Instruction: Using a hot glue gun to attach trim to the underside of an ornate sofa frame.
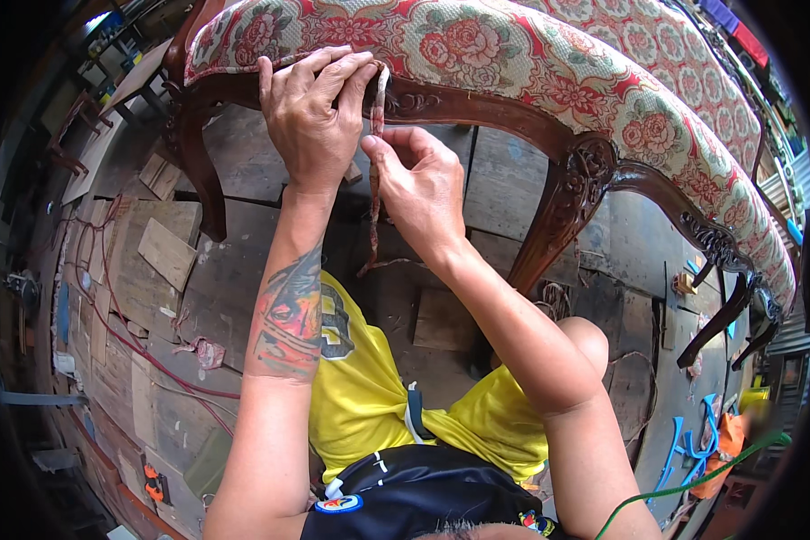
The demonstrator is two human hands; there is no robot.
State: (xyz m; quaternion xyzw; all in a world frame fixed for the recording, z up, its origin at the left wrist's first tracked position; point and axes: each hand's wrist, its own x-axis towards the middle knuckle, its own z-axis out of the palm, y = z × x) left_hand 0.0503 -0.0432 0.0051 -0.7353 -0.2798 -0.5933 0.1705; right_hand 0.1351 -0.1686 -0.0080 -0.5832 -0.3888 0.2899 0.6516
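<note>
While the left hand (313, 112) stretches up, back showing, its fingers slightly spread against the edge of the floral seat (463, 54), whether gripping I cannot tell, the right hand (414, 171) slants up beside it, thumb and fingers pinching the trim (380, 97) hanging from that edge.

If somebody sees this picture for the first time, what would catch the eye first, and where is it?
The eye would probably fall first on the floral upholstery, which curves across the top in red and cream. Below its left part, the right hand pinches a hanging fabric cord, while the left hand rests at the upholstery's lower edge. Bright yellow shorts stand out low in the middle.
</note>
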